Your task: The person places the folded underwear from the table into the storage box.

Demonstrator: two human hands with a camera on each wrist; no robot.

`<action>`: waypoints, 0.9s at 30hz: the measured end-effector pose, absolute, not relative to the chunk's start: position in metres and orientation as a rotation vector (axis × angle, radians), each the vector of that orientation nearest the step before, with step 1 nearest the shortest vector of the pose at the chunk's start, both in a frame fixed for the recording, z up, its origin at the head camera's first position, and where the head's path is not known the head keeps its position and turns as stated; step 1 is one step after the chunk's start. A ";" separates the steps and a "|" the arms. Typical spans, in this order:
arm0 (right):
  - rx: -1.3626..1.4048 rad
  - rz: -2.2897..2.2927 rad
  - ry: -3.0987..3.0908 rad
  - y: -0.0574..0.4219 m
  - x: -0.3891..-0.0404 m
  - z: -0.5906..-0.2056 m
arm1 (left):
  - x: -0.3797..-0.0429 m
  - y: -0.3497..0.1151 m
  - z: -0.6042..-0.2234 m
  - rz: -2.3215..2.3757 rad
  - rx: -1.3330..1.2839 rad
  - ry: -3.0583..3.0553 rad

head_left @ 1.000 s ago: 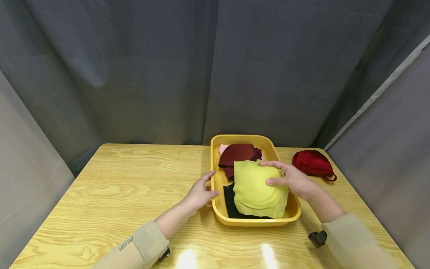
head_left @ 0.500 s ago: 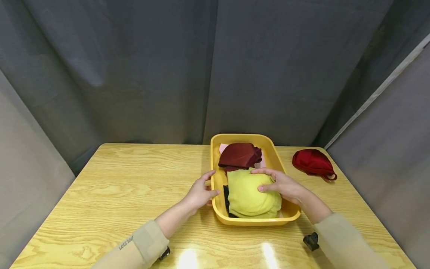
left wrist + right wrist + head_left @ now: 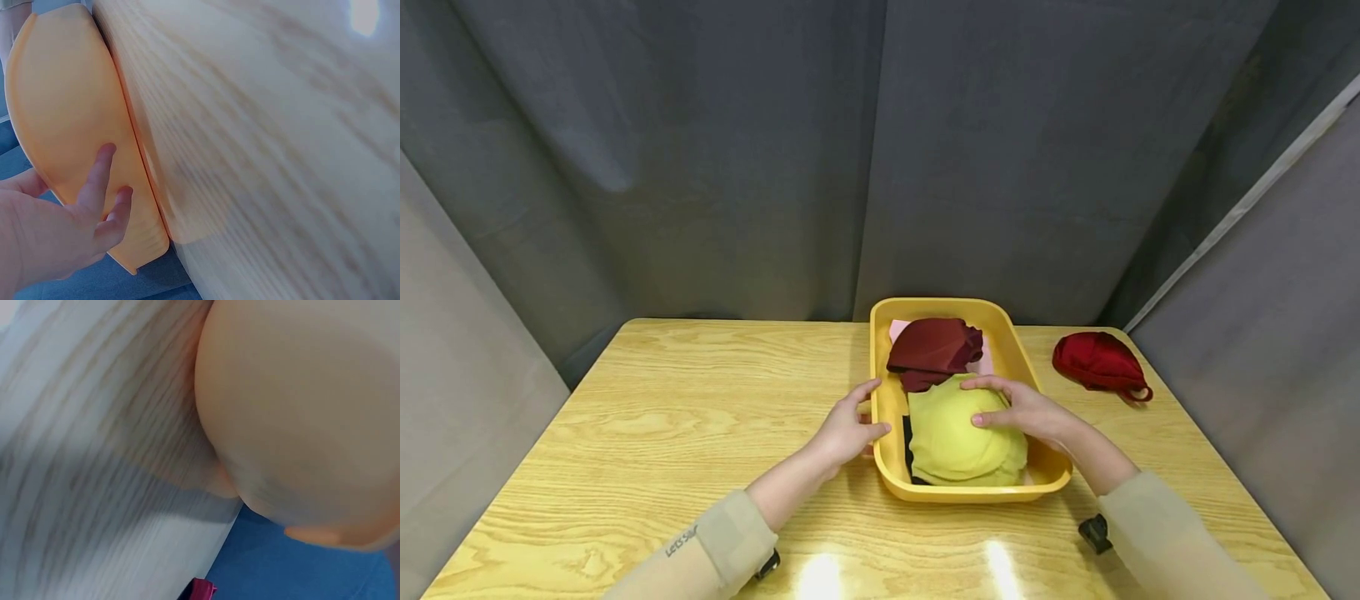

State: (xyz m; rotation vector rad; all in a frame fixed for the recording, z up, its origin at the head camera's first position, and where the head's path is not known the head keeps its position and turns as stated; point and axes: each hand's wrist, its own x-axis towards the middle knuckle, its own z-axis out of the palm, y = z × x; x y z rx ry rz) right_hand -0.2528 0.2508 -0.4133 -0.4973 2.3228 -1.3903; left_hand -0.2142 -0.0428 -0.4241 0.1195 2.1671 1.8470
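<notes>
A yellow plastic basin stands on the table. My left hand holds its left rim, thumb over the edge; in the left wrist view the fingers of my left hand lie along the outer wall. Inside, at the near end, is a folded yellow bra with a domed cup. My right hand grips it from the right, thumb and index finger spread over the cup. A black garment lies mostly hidden beneath. Behind lies a folded maroon bra. My right hand is outside the right wrist view.
A shiny red folded bra with a strap loop lies on the wooden table, right of the basin. A pink piece shows under the maroon bra. Grey curtains hang behind the table and at both sides.
My right hand has moved left and down with the yellow bra, which now lies lower in the basin, over most of the black garment. My left hand has stayed at the rim.
</notes>
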 end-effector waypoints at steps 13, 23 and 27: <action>-0.449 -1.256 2.395 0.259 -0.253 -0.416 | -0.213 -0.043 -0.423 1.855 0.120 2.152; -0.512 -1.095 2.574 0.258 -0.246 -0.399 | -0.214 -0.043 -0.425 1.856 0.122 2.152; -0.524 -1.036 2.646 0.260 -0.242 -0.391 | -0.214 -0.043 -0.425 1.861 0.123 2.146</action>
